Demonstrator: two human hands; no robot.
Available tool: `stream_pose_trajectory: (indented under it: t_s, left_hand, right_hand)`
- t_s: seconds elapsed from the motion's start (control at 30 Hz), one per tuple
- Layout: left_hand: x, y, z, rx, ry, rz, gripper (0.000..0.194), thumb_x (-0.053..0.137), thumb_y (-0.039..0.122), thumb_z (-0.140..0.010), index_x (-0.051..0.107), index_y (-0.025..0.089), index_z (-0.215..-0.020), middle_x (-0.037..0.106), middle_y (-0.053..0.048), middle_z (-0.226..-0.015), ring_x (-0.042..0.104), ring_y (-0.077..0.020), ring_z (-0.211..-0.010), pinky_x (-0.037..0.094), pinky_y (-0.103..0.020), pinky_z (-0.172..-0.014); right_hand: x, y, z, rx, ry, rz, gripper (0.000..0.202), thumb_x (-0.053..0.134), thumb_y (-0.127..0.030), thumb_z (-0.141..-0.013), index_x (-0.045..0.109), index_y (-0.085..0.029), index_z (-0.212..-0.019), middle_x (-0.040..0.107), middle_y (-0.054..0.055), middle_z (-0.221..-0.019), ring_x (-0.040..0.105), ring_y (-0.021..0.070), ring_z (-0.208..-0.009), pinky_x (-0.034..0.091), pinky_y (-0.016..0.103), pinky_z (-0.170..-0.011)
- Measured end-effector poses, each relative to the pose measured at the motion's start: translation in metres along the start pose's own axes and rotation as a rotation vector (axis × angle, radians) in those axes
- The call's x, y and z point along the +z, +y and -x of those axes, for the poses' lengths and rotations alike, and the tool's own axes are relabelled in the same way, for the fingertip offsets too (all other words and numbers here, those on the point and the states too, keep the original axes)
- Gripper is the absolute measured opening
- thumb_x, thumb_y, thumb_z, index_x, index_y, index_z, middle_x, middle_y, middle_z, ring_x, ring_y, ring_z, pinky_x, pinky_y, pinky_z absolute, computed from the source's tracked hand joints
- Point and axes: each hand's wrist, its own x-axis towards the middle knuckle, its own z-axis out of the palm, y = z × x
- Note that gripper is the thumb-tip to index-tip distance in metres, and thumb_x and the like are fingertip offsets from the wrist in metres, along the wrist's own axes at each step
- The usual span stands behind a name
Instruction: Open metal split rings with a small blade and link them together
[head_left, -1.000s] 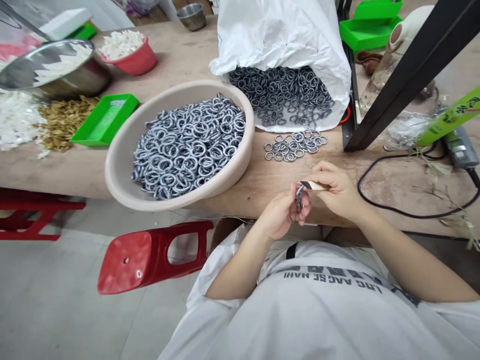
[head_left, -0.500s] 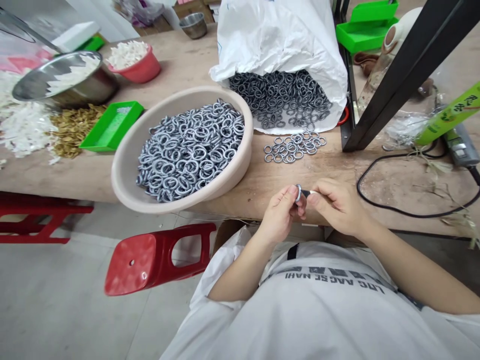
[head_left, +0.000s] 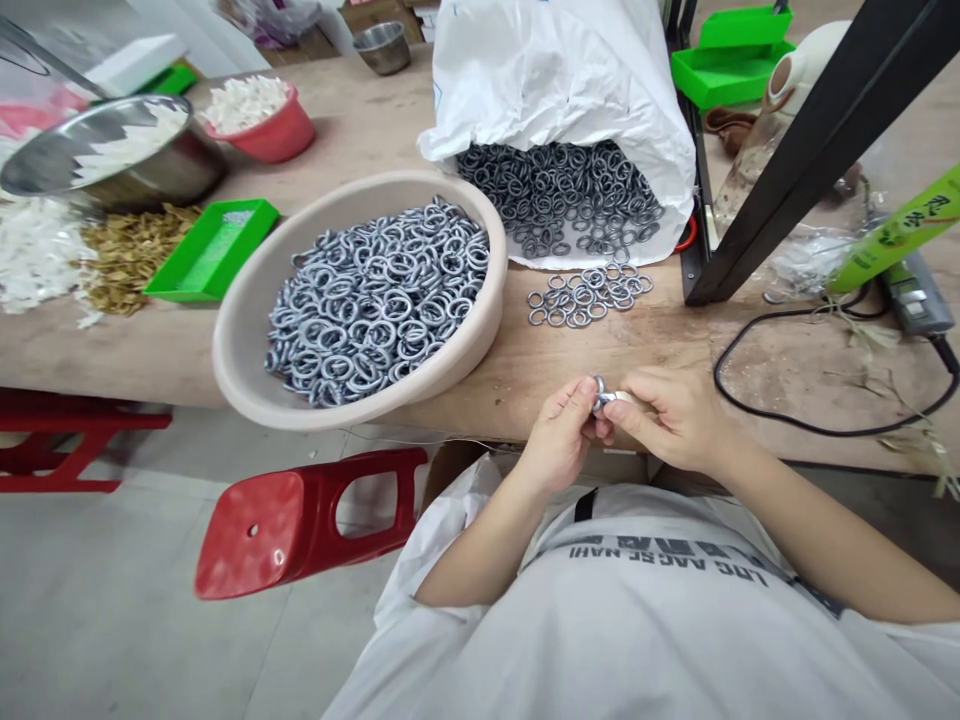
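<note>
Just over the table's front edge, my left hand (head_left: pixel 564 432) pinches a grey ring (head_left: pixel 599 395) between thumb and fingertips. From the other side, my right hand (head_left: pixel 679 418) is closed around a small slim tool (head_left: pixel 622 398), its pale part showing between the fingers. The tool's end meets the ring; its exact kind is too small to tell. Beyond my hands lies a loose pile of grey rings (head_left: pixel 589 295). To their left, a large beige basin (head_left: pixel 247 395) holds a heap of similar rings.
A white sack (head_left: pixel 555 70) spills darker rings. On the right are a black metal post (head_left: pixel 795 170) and a looped black cable (head_left: pixel 787 425). Green trays (head_left: pixel 214 250), a steel bowl (head_left: pixel 165 180) and a red bowl (head_left: pixel 281 135) stand left. A red stool (head_left: pixel 255 535) is below.
My right hand has come slightly closer to my left, and the tool's dark end no longer shows between them. The view has shifted a little.
</note>
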Motion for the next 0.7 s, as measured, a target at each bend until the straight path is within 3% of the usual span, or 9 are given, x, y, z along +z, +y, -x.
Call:
stream_pose_trajectory:
  t_s: [0.17,0.3,0.37,0.47,0.53,0.6,0.7]
  left_hand:
    - [-0.011,0.000,0.001,0.009,-0.030,-0.011,0.043,0.068,0.056,-0.082,0.053,0.018,-0.072,0.049,0.004,-0.055,0.047,-0.0091,-0.050,0.043,-0.022,-0.052]
    - [-0.019,0.001,0.009,0.036,-0.198,-0.128,0.046,0.062,0.056,-0.087,0.054,0.016,-0.065,0.054,0.000,-0.060,0.051,-0.0097,-0.055,0.043,-0.024,-0.059]
    - [-0.023,0.004,0.012,0.039,-0.251,-0.153,0.046,0.061,0.055,-0.089,0.056,0.015,-0.065,0.055,-0.002,-0.062,0.052,-0.0104,-0.058,0.044,-0.025,-0.061]
    - [-0.030,0.009,0.010,0.008,-0.209,-0.113,0.038,0.064,0.051,-0.087,0.065,0.014,-0.078,0.060,-0.003,-0.068,0.055,-0.0105,-0.061,0.047,-0.024,-0.061]
    - [-0.038,0.014,0.006,-0.023,-0.152,-0.072,0.034,0.068,0.047,-0.086,0.070,0.015,-0.099,0.063,-0.002,-0.073,0.057,-0.0101,-0.062,0.050,-0.023,-0.062]
    - [-0.047,0.019,0.001,-0.027,-0.067,-0.023,0.035,0.069,0.040,-0.085,0.069,0.016,-0.109,0.064,-0.002,-0.075,0.058,-0.0099,-0.063,0.053,-0.022,-0.061]
    - [-0.056,0.024,-0.006,-0.012,0.058,0.070,0.023,0.067,0.034,-0.083,0.069,0.013,-0.093,0.065,-0.004,-0.079,0.060,-0.0114,-0.065,0.056,-0.023,-0.058]
  right_hand:
    - [0.005,0.000,-0.006,0.009,-0.035,-0.040,0.037,0.052,-0.042,-0.097,0.051,-0.019,-0.067,0.052,-0.001,-0.064,0.046,0.0114,-0.059,0.027,0.028,-0.059]
    - [0.014,0.030,-0.021,0.290,0.039,0.009,0.049,0.042,-0.054,-0.099,0.048,-0.020,-0.064,0.046,-0.003,-0.056,0.043,0.0127,-0.055,0.026,0.028,-0.055]
    - [0.019,0.046,-0.035,0.370,0.037,0.117,0.051,0.039,-0.058,-0.099,0.052,-0.020,-0.067,0.050,-0.001,-0.058,0.047,0.0147,-0.057,0.026,0.028,-0.056]
    - [0.027,0.057,-0.062,0.323,-0.015,0.330,0.038,0.049,-0.056,-0.096,0.065,-0.021,-0.096,0.068,0.005,-0.088,0.059,0.0209,-0.075,0.031,0.029,-0.060]
    - [0.033,0.056,-0.080,0.305,-0.058,0.470,0.036,0.057,-0.052,-0.093,0.064,-0.022,-0.113,0.068,0.010,-0.109,0.062,0.0249,-0.085,0.033,0.031,-0.063]
    - [0.037,0.053,-0.095,0.319,-0.090,0.556,0.033,0.057,-0.046,-0.093,0.064,-0.021,-0.113,0.067,0.014,-0.115,0.063,0.0268,-0.087,0.035,0.032,-0.064]
    - [0.033,0.051,-0.102,0.327,-0.032,0.456,0.024,0.053,-0.037,-0.095,0.067,-0.017,-0.099,0.067,0.013,-0.105,0.061,0.0250,-0.084,0.036,0.032,-0.066]
